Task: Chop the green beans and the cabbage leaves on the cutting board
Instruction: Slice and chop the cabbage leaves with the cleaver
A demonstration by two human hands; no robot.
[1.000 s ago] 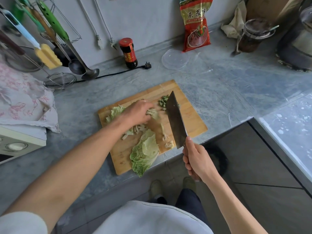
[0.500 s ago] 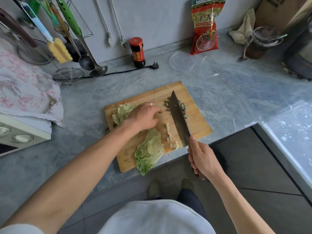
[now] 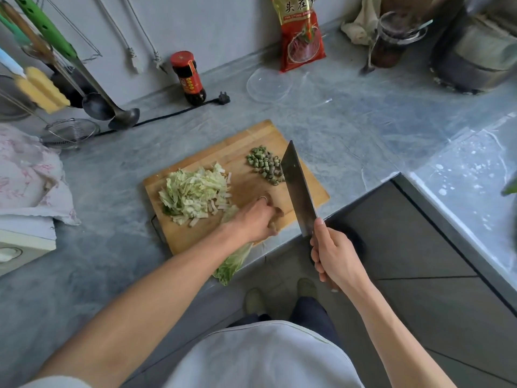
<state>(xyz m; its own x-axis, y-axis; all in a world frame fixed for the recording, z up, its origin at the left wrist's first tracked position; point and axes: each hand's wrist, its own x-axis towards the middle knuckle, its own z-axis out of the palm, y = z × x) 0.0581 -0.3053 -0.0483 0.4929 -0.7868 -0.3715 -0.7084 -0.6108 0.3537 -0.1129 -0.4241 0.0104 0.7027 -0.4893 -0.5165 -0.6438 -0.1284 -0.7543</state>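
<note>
1. Moved since the earlier frames: left hand [image 3: 256,219] drawn back from the middle of the cutting board [image 3: 316,191] to its near edge; cleaver [image 3: 298,189] swung clear of the green bean pieces [image 3: 265,166], now fully exposed.
2. Chopped cabbage [image 3: 195,194]: gathered in a loose heap on the board's far-left part, well apart from the bean pieces at the far right. Kept separate, presumably to leave the centre free for cutting.
3. Whole cabbage leaf [image 3: 233,264]: lying under the left hand and forearm, tip hanging past the board's near edge and over the counter [image 3: 112,247] lip. Earlier spread in the open; now largely covered.
4. Left hand: fingers curled downward, knuckles forward, pressing on the stem end of the leaf. Firm grip or mere pinning: cannot tell. Likely bunching the leaf for slicing.
5. Right hand [image 3: 334,259]: fingers wrapped closed around the cleaver handle, thumb up against the blade heel. Blade angled over the board's right side, just beside the beans, apparently lifted and not cutting.
6. Judged progress: beans finished, most cabbage cut, one leaf left.
7. Unrelated items: sauce bottle [image 3: 188,78] and red packet [image 3: 302,35] at the wall.
</note>
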